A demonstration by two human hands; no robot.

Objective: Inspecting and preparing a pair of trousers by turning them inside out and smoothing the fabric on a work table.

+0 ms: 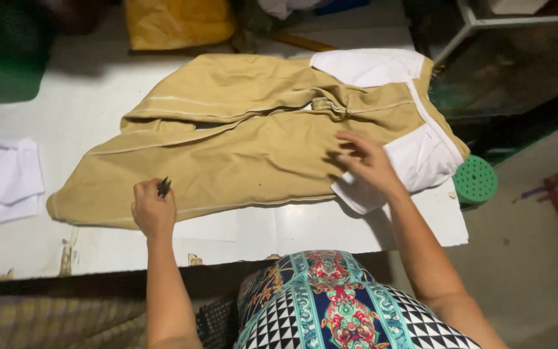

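Seemingly mid-trimming, left hand point(154, 210) grips small dark snips point(163, 187) on tan trousers point(247, 148), right hand point(369, 161) spread flat beyond; next likely needs a loose thread located.

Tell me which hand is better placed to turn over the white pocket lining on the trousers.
Right, probably. The right hand is open and flat on the tan trousers beside the white pocket lining. The left hand is closed on a small dark tool, farther off.
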